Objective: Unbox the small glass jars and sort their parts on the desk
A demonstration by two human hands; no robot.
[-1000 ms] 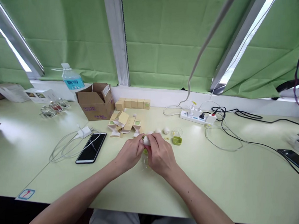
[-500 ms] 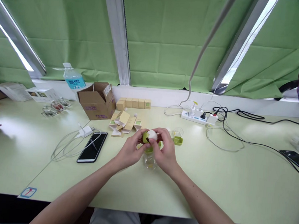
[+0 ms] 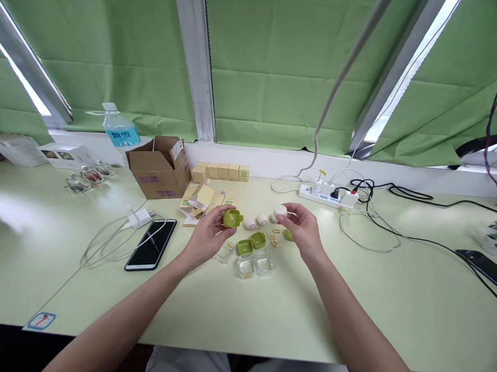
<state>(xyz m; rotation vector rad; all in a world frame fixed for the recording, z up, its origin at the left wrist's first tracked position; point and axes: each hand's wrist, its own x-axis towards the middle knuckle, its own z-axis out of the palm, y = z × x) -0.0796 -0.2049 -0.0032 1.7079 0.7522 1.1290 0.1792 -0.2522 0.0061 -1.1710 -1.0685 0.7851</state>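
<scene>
Between the thumb and fingers of my left hand (image 3: 207, 234) is a small green case (image 3: 232, 218), its hollow facing up. My right hand (image 3: 305, 229) pinches a round white piece (image 3: 279, 211) to the right of it. Two more white pieces (image 3: 249, 223) lie between the hands. Below them sit two green cases (image 3: 245, 246) side by side, with small yellow rings (image 3: 272, 237) to their right. Clear plastic covers (image 3: 246, 266) rest nearest me. Another green case (image 3: 288, 234) is partly hidden by my right hand.
Opened small cartons (image 3: 201, 199) lie behind my left hand, beside a cardboard box (image 3: 159, 169) and a row of small boxes (image 3: 223, 171). A phone (image 3: 151, 244) and white cable are left; a power strip (image 3: 326, 197) is back right.
My hands have moved apart. The white piece has come out of the green case and is now in my right hand, while the case stays in my left. The items beneath are uncovered.
</scene>
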